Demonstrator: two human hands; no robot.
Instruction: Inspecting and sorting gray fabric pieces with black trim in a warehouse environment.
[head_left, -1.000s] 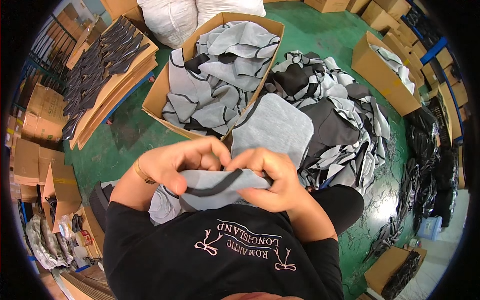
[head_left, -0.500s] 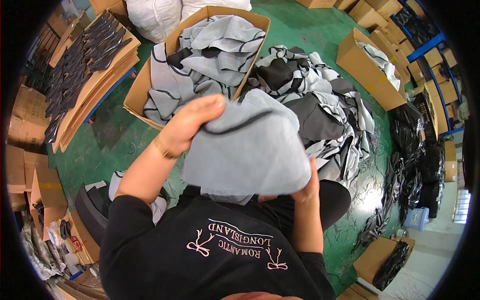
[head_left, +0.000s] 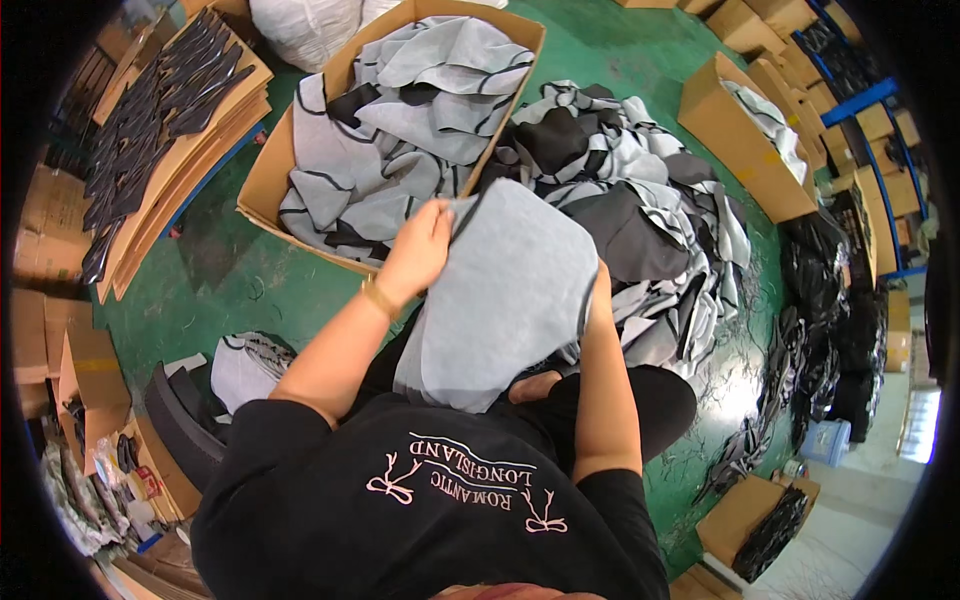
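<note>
Between my hands a grey cloth piece with a dark edge strip is spread over my lap, above more grey cloth; I cannot tell where one piece ends and the other begins. My left hand is closed on its upper left edge, fingers pinched together. On the opposite side my right hand grips the right edge, its fingertips partly hidden by the cloth. Just beyond my left hand stands a large open cardboard box full of similar grey pieces with black strips.
A heap of grey and black cloth pieces lies on the green floor at right. Folded grey cloth sits by my left elbow. Cardboard sheets bearing black parts are stacked far left. Black plastic bags line the right side.
The cloth has turned and its right side has risen. My right hand has moved up along with it, while my left hand has shifted slightly down and right, still gripping.
</note>
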